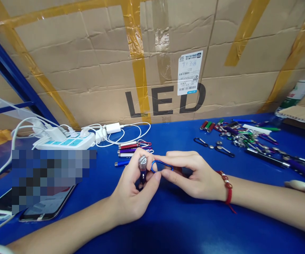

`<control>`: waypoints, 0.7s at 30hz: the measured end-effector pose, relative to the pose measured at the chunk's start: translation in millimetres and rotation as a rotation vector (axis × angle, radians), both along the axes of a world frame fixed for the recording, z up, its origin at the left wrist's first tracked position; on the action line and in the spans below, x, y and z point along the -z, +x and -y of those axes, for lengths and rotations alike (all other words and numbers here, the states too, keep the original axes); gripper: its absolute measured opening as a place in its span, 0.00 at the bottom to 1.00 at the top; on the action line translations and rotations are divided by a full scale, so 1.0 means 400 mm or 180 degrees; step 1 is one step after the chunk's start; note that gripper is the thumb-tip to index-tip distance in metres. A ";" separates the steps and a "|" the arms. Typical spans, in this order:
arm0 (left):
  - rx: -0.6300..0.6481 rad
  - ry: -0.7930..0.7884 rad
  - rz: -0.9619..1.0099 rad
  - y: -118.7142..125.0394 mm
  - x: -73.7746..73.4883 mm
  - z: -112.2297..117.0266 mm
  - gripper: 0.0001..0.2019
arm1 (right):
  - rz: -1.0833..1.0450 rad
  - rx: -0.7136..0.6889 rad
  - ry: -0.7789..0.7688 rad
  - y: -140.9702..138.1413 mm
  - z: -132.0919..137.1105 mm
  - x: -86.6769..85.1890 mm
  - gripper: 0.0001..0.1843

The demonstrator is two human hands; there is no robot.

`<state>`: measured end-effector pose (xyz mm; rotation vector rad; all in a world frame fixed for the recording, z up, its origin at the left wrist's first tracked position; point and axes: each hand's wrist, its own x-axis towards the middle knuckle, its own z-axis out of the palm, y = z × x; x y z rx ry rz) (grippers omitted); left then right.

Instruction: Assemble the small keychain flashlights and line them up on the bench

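Note:
My left hand (133, 192) is closed around a small dark-blue metal flashlight (142, 169), its silver end pointing up. Between my two hands sits a blue carabiner (162, 162); the fingertips of my right hand (192, 174) pinch its right end, and my left fingers touch its left end. Whether the carabiner is joined to the flashlight is hidden by my fingers. Just beyond my left hand lies a row of several finished-looking flashlights (128, 150) in red, purple, white and blue, some with carabiners on them.
Carabiners, coloured tubes and metal parts form a pile (242, 137) at the right. Black carabiners (223, 151) lie nearer. On the left are a white power strip (70, 141) with cables and a phone (49, 204). A large cardboard box (102, 70) stands behind the blue table (184, 225).

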<state>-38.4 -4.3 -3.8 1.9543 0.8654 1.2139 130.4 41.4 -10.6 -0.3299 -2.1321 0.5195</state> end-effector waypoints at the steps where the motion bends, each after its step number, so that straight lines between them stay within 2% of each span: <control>1: -0.0002 -0.0003 -0.0009 -0.001 0.000 0.000 0.08 | 0.0004 -0.0009 -0.0012 0.000 0.000 0.000 0.16; 13: -0.0193 0.0036 -0.0058 0.008 -0.001 0.001 0.10 | -0.0041 -0.0077 -0.0040 -0.004 -0.001 0.004 0.15; 21: -0.0168 0.0084 -0.0036 0.008 0.000 0.000 0.10 | 0.0072 -0.0067 0.0011 -0.003 0.002 -0.003 0.15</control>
